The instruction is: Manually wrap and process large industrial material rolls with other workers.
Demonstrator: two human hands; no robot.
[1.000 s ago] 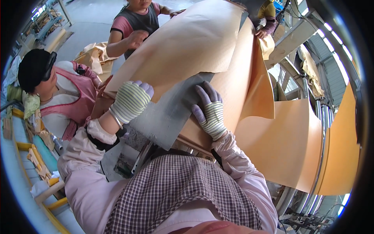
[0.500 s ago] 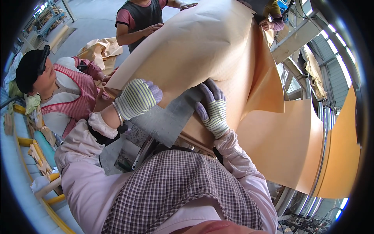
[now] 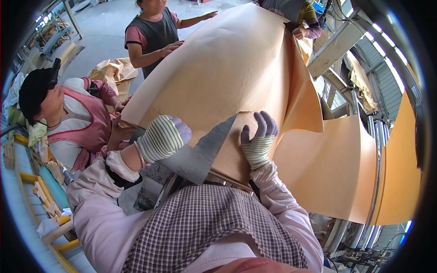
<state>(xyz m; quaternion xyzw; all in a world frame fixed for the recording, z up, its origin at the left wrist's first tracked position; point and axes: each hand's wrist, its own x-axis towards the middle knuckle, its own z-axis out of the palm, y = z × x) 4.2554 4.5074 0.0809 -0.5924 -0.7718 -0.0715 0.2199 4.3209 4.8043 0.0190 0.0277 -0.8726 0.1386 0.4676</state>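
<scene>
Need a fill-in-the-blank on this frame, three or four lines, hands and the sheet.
1. Both hands wear striped knit ____.
2. The left hand presses on a large tan ____ of thin material.
3. The right hand lies flat with its fingers pointing ____ the sheet.
4. Between the two hands lies a grey ____-shaped piece.

Missing words: gloves; sheet; up; triangle
</scene>
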